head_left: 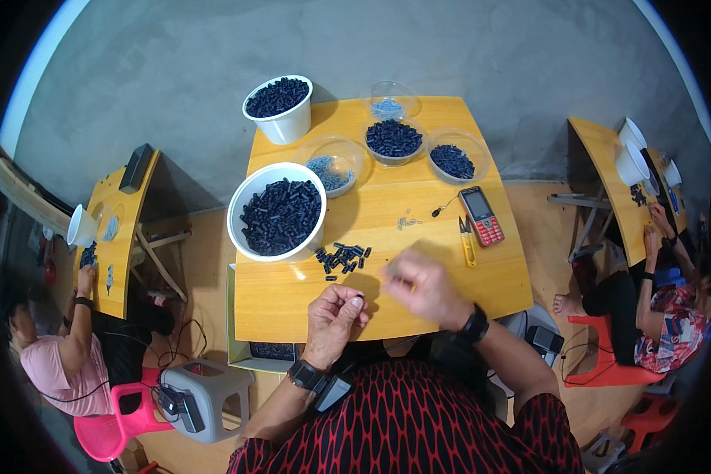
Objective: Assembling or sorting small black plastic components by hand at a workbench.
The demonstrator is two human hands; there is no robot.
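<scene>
My left hand (333, 322) is closed at the table's near edge, thumb against fingers. A small black piece (360, 297) shows at its fingertips, mostly covered. To its right, my right hand (428, 289) hovers over the table, bent at the fingers and blurred by motion; whether it holds anything is unclear. A loose pile of short black plastic tubes (344, 257) lies just beyond my left hand. Farther off, several tiny silvery metal pieces (408, 221) are scattered on the wood.
White buckets of black parts stand left, one near (237, 229) and one far (286, 129). Clear bowls (354, 175) hold small metal or black parts. A red-and-black phone (482, 216) and yellow cutter (469, 246) lie right. People work at side tables (134, 229), (596, 170).
</scene>
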